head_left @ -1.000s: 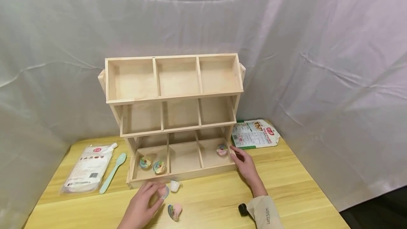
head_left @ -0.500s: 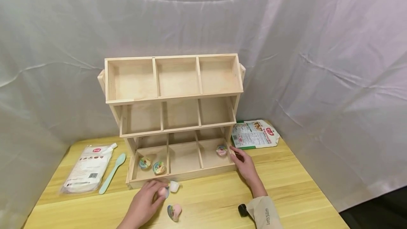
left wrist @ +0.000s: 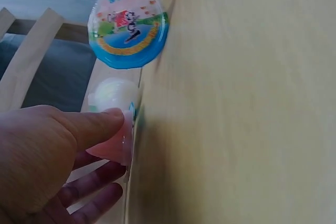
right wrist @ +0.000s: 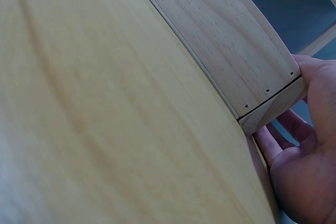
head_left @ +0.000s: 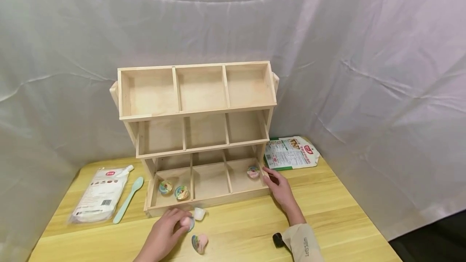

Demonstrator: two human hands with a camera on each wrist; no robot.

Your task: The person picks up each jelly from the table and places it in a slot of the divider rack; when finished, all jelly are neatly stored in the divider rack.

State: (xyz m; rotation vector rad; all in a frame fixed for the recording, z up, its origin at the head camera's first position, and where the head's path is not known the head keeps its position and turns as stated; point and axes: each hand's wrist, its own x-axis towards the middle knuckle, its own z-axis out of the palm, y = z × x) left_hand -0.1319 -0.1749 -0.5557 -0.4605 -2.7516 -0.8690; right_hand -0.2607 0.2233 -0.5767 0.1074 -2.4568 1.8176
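Head view: high above near edge of tabletop, facing forward and down across wooden rack. Wrist views: low, close, both sharing rack with head view.

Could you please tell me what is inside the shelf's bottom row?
The left compartment holds two jelly cups, and the right compartment holds a pink jelly cup. What lies directly beneath them is covered.
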